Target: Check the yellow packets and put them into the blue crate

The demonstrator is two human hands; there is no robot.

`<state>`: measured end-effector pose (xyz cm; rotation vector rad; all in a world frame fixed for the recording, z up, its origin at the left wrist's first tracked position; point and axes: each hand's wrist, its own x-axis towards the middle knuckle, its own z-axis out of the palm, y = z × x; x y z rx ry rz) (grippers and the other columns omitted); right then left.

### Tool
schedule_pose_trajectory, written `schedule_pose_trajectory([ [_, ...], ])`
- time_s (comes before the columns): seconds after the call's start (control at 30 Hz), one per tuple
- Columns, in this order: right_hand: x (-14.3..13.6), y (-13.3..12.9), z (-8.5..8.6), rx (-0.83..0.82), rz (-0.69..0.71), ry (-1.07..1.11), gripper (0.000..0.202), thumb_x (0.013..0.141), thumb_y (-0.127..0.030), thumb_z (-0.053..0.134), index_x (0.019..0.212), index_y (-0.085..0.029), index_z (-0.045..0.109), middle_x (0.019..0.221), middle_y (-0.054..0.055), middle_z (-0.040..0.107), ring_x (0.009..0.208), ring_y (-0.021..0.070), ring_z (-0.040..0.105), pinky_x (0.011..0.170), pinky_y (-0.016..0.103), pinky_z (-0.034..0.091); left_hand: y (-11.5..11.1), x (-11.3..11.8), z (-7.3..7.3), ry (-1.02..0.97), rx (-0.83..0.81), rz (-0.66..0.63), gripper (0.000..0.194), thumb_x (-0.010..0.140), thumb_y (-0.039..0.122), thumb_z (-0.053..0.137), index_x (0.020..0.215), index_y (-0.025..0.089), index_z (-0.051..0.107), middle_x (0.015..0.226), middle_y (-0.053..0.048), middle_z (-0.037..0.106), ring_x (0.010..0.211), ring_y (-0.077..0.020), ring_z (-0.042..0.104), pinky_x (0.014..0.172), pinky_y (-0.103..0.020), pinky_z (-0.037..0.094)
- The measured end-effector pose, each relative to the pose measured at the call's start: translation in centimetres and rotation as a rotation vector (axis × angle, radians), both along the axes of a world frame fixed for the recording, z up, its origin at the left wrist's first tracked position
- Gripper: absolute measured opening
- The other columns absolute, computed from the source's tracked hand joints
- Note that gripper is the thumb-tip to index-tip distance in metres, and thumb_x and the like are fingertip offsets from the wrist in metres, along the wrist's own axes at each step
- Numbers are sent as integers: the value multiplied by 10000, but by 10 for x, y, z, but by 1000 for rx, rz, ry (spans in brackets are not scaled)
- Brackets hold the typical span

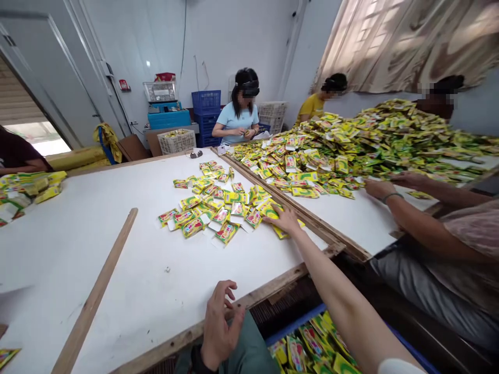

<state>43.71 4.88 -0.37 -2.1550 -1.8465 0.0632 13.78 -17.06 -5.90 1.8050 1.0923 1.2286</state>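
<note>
Small flat yellow-and-green printed packets look light, likely slippery, best pinched by edges; right hand touches some, can't tell if gripping; left hand empty, fingers apart.

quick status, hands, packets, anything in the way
Right hand on packets, fingers spread. Left hand empty, by table edge. Packets loosely heaped on table. Nothing seen blocking right hand.
</note>
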Motion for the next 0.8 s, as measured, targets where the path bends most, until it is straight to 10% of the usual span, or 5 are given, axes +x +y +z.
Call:
schedule_pose_trajectory([
  [0.3,-131,-108,-34,-53,459,156,645,662,-508,726,1223,-202,640,1399,144,503,1341,384,349,1096,559,229,4,5,-6,-281,-20,251,436,911,372,486,1300,201,387,1273,-133,467,1114,-228,524,912,-370,487],
  [0.47,-171,-173,-29,-128,717,1080,570,708,-493,709,1203,-217,649,1247,110,643,1197,297,550,1038,471,384,4,-4,-7,-348,-48,229,666,874,472,528,1411,198,245,1454,-151,339,1337,-266,380,1096,-440,354],
  [0.6,-178,-206,-28,-382,652,1498,515,707,-573,684,1078,-218,717,990,73,740,961,281,668,897,426,500,1,-8,-16,-171,-53,174,880,700,461,726,1385,167,259,1359,-179,461,1250,-311,478,1044,-497,407],
  [0.8,-193,-224,-26,-96,365,1512,521,791,-643,545,971,-196,742,960,72,742,953,279,660,878,405,514,-1,2,-14,33,54,246,761,762,307,630,1392,140,238,1377,-219,449,1275,-329,468,1028,-521,409],
])
